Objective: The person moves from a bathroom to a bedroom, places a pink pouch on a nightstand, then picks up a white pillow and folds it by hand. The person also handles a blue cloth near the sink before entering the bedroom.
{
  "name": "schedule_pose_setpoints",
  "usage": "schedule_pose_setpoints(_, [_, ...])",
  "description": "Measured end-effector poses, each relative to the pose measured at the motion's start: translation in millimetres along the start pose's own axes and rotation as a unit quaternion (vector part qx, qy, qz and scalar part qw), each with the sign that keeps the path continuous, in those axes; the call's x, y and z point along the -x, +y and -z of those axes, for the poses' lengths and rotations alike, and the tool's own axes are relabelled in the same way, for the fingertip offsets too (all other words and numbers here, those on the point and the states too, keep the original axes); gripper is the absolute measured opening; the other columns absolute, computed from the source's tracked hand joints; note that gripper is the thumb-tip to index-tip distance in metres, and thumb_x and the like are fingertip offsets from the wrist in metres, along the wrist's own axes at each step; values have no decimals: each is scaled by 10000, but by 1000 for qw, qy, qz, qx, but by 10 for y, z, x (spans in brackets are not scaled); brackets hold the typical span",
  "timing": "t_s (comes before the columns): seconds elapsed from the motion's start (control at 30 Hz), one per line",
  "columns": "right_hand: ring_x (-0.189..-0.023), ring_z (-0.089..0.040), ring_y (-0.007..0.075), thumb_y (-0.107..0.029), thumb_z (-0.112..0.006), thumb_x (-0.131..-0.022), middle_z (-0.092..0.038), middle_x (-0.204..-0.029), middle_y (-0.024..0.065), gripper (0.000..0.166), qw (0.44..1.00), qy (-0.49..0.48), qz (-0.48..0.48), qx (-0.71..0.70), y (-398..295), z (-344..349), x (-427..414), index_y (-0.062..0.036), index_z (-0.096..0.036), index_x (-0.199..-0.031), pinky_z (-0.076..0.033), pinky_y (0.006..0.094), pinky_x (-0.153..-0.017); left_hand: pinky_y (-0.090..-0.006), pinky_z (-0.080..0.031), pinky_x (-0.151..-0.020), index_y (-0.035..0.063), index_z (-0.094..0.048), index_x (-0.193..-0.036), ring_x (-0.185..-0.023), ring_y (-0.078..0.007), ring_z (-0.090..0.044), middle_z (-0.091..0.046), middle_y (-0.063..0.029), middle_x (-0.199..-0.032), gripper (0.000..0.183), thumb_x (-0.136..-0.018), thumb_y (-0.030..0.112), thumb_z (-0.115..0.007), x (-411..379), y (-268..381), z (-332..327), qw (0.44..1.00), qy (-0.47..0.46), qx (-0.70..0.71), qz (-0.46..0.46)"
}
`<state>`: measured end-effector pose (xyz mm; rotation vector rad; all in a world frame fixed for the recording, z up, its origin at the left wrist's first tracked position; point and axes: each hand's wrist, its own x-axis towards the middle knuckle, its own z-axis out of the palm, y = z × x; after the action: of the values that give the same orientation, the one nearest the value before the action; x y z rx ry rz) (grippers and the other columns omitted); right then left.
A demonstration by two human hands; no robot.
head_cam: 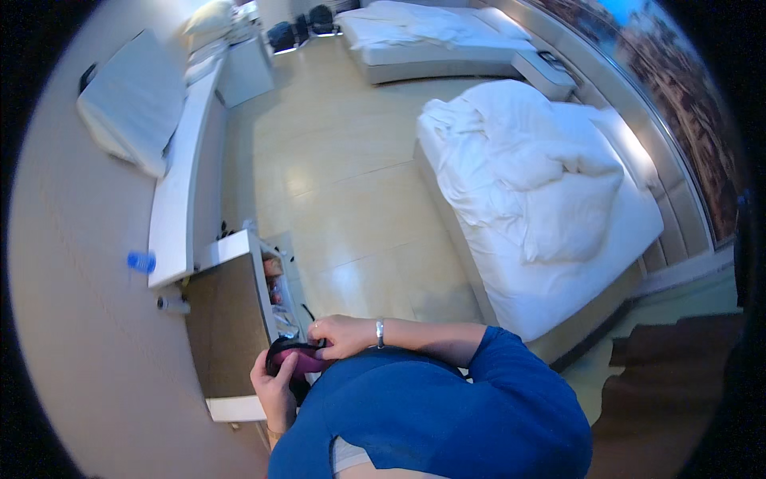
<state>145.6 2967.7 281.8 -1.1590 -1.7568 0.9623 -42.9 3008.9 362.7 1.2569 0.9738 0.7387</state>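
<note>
Low in the view, my left hand grips the near edge of a small black pouch or bag with a pink inside. My right hand, with a silver bracelet at the wrist, has its fingers at the pink part on the other side. What lies inside the pouch is hidden. Beneath and beyond the hands is an open drawer holding small packets, set in a cabinet with a dark brown top.
A long white shelf runs along the left wall, with a white padded item on it. To the right stands a bed with crumpled white bedding; another bed is farther off. A blue-capped bottle is by the shelf.
</note>
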Motion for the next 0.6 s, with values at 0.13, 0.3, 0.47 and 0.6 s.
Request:
schedule_pose_setpoints(0.13, [-650,-580,297,-260,-608,-811,-589,-705,164,251,991,58,-108,-56,-72,227,120,-21,-548,-862,-444,376,-619,-261,-486,-717,-22,-619,-974,-756,-140,-606,-653,-74,-874,189,-787,-20,-650,-214,2,-131,1000,10,19,-11])
schedule_pose_setpoints(0.3, [-597,-576,218,-401,-650,-821,-609,-686,139,377,974,127,-153,-113,34,742,96,-40,-606,-922,-438,323,-575,-260,-478,-749,-14,-624,-982,-785,-138,-604,-654,-65,-875,190,-795,-4,-656,-875,9,-394,999,-20,24,-5])
schedule_pose_setpoints(0.47, [-642,-608,230,-357,-633,-844,-634,-721,161,344,977,137,-158,-37,381,1132,-45,-34,-645,-963,-463,329,-606,-251,-472,-729,-8,-627,-964,-770,-127,-596,-654,-53,-872,159,-808,6,-653,-1703,-44,-575,994,-105,11,-2])
schedule_pose_setpoints(0.6, [-631,-623,211,-302,-569,-895,-636,-713,150,305,962,211,-173,-17,635,1440,-325,-26,-621,-1014,-472,321,-591,-234,-464,-714,-2,-629,-941,-759,-111,-588,-651,-40,-866,128,-816,12,-651,-2437,79,-800,985,-169,36,10])
